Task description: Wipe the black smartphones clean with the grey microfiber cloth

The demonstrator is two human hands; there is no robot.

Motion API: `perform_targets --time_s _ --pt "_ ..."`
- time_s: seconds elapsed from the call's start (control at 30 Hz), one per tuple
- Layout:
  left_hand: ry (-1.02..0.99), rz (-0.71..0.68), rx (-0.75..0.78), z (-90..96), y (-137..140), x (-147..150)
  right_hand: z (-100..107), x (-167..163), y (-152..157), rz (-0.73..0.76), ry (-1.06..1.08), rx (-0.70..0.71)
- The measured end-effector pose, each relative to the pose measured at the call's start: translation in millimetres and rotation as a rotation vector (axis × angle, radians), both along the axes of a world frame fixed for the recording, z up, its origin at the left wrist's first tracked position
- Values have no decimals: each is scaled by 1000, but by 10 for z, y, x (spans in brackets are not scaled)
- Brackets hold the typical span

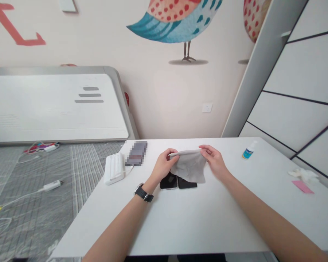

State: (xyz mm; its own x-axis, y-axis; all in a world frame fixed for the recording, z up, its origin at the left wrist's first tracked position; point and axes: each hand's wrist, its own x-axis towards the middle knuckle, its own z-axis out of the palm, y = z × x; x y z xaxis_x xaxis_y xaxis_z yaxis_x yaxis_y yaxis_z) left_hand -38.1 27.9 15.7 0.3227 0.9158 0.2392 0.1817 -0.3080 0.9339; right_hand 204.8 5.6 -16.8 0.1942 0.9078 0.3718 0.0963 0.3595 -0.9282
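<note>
Both my hands hold a grey cloth [190, 166] stretched above the white table [196, 218]. My left hand [164, 165], with a black watch on the wrist, pinches its top left corner. My right hand [214, 160] pinches the top right corner. The cloth hangs down over two dark phones [177, 182] that lie side by side on the table and hides their far ends.
A white power strip [114, 168] lies at the table's left edge beside a blurred grey item [136, 153]. A small spray bottle [248, 150] stands at the back right. A pink card [303, 186] and crumpled white tissue [303, 174] lie far right. Cables lie on the bed to the left.
</note>
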Motion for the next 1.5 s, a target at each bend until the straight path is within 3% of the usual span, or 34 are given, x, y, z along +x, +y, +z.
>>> perform_targets --time_s 0.2,0.37,0.5,0.63,0.7,0.77,0.83,0.93,1.1,1.23,1.37,1.5 --pt "17 17 78 55 13 39 143 79 9 -47 0 55" --pt "17 -47 238 432 145 330 563 402 34 -124 -57 144" --pt "89 -163 333 598 83 552 753 734 -228 -152 -151 170" --pt "248 -332 361 389 -253 482 505 947 -857 -83 -336 60" --pt "449 -585 433 258 -418 362 303 1021 -1184 16 -534 -60" --pt "594 -689 491 184 -518 268 150 1076 -1413 63 -711 -143" --pt "694 -618 510 158 -539 259 85 1099 -1487 28 -792 -150" --pt "865 -459 542 116 -470 425 104 1048 -1306 -9 -858 -116" --pt "1011 -406 579 -103 -352 759 14 820 -780 50 -973 -95" --pt "1053 -344 562 -208 -340 780 -212 739 -647 63 -1065 -146" --pt "1030 -269 502 -60 -193 560 -212 800 -643 20 -1115 -190" --pt "959 -65 431 163 -254 -95 -55 811 -890 -65 -1107 -146"
